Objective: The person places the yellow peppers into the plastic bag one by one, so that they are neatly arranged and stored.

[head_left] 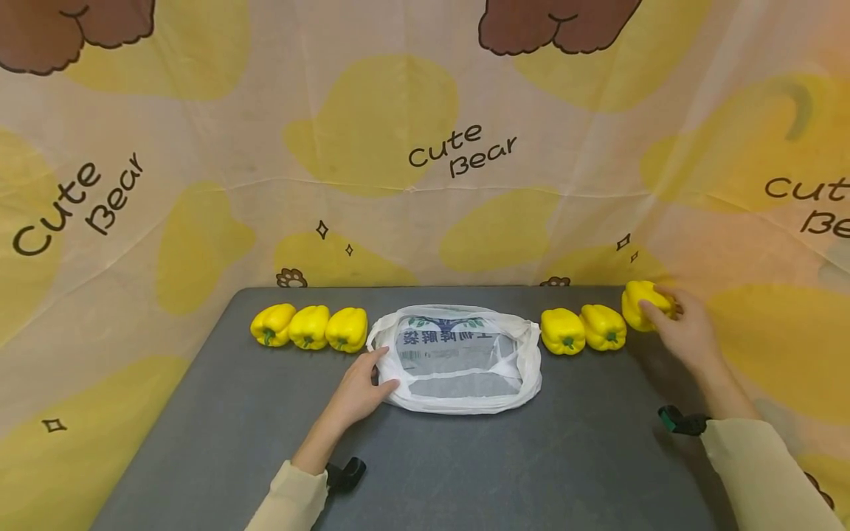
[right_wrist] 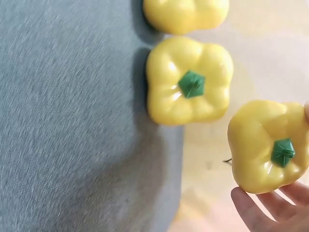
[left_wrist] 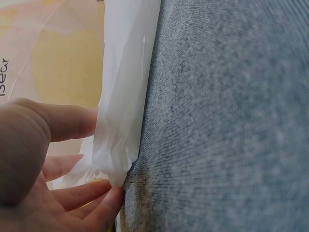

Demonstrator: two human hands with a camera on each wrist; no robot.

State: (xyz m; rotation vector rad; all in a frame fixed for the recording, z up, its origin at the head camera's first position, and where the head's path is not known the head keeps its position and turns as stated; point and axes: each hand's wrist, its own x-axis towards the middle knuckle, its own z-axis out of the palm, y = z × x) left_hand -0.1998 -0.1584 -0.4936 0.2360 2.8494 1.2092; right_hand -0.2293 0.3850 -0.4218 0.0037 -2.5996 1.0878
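Note:
A white plastic bag (head_left: 458,404) with printed characters and a tree design lies mouth-up mid-table. My left hand (head_left: 361,387) holds its left rim; in the left wrist view the thumb and fingers (left_wrist: 104,205) touch the white film. At the far right, my right hand (head_left: 687,328) grips a yellow bell pepper (head_left: 640,304), raised above the table. Its green stem faces the right wrist camera, and the fingers (right_wrist: 251,212) wrap its lower side. Two more yellow bell peppers, one nearer the bag (head_left: 562,332) and one farther right (head_left: 603,327), rest between bag and right hand.
Left of the bag sits a row of three yellow bell peppers (head_left: 308,328). The grey table (head_left: 465,472) ends at the back against a printed cloth backdrop (head_left: 372,125). Each wrist wears a dark strapped device.

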